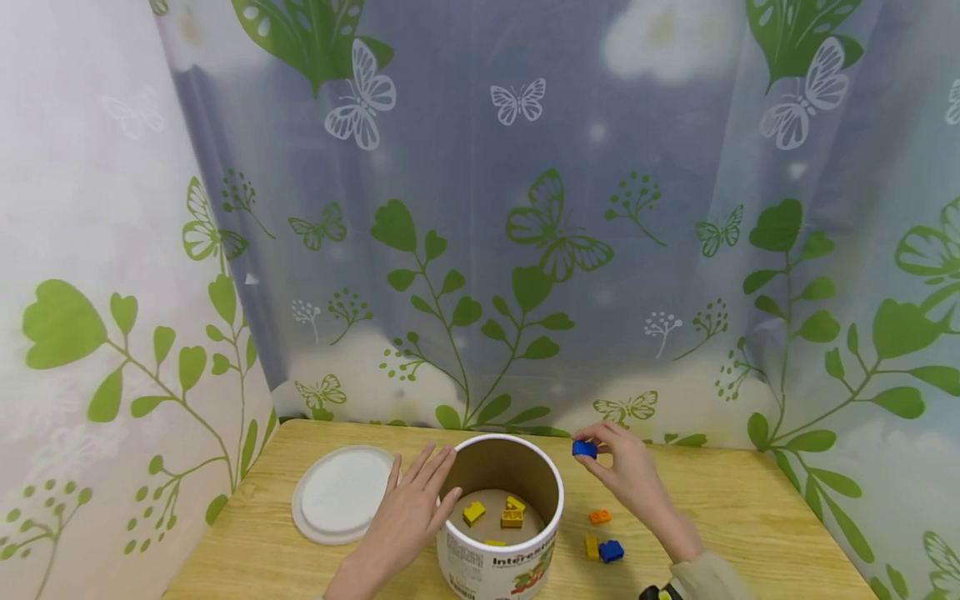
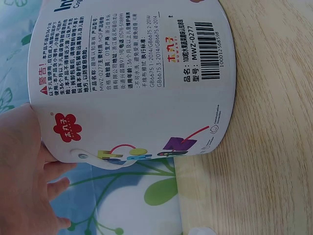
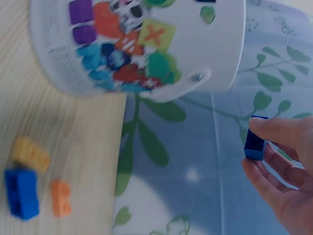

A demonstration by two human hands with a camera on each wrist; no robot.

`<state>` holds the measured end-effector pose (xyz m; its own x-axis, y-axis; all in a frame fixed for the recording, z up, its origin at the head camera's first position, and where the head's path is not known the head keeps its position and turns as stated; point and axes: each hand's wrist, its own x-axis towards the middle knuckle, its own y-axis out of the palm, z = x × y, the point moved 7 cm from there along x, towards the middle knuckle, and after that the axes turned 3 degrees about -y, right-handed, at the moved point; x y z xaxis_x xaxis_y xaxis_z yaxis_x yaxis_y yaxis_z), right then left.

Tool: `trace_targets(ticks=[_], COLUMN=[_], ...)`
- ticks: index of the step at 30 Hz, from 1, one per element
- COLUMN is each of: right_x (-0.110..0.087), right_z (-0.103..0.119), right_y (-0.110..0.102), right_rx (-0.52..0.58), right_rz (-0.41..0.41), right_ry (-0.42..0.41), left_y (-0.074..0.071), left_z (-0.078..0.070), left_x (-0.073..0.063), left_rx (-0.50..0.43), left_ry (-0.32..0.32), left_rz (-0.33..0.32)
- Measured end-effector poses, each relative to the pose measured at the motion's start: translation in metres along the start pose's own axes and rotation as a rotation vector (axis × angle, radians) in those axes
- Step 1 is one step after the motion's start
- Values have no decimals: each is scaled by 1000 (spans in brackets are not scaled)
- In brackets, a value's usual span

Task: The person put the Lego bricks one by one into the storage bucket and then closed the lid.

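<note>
A blue toy brick (image 1: pixel 584 449) is pinched between the thumb and fingers of my right hand (image 1: pixel 626 471), raised beside the right of the bucket's rim. In the right wrist view the same blue brick (image 3: pixel 255 139) shows its hollow side. My left hand (image 1: pixel 408 508) rests with straight fingers against the left rim of the white round bucket (image 1: pixel 459 557). Inside the bucket lie several yellow bricks (image 1: pixel 512 517). On the table right of it are an orange brick (image 1: pixel 600 517), a yellow brick (image 1: pixel 592 547) and another blue brick (image 1: pixel 611 551).
A white round lid (image 1: pixel 348 492) lies on the wooden table (image 1: pixel 720 492) left of the bucket. Behind the table's back edge hangs a patterned curtain (image 1: pixel 465 250) with leaves and butterflies. A carrying handle (image 3: pixel 171 90) hangs on the bucket's side.
</note>
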<state>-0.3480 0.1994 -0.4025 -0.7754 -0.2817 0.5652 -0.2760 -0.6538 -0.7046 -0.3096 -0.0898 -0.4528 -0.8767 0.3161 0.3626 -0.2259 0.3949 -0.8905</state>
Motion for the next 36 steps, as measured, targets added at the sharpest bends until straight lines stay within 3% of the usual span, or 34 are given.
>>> trace_targets(ticks=[9, 19, 26, 36], right_x=[23, 34, 30, 25], right_z=[34, 61, 65, 64], right_y=[20, 55, 76, 88], right_rx=[58, 120, 74, 46], right_rz=[-4, 93, 158, 164], right_ry=[-96, -162, -170, -229], left_y=[0, 1, 2, 2], left_z=[0, 1, 1, 2], left_x=[0, 0, 1, 1], left_rx=[8, 4, 9, -5], left_ry=[8, 7, -1, -4], left_rz=[-17, -17, -3, 9])
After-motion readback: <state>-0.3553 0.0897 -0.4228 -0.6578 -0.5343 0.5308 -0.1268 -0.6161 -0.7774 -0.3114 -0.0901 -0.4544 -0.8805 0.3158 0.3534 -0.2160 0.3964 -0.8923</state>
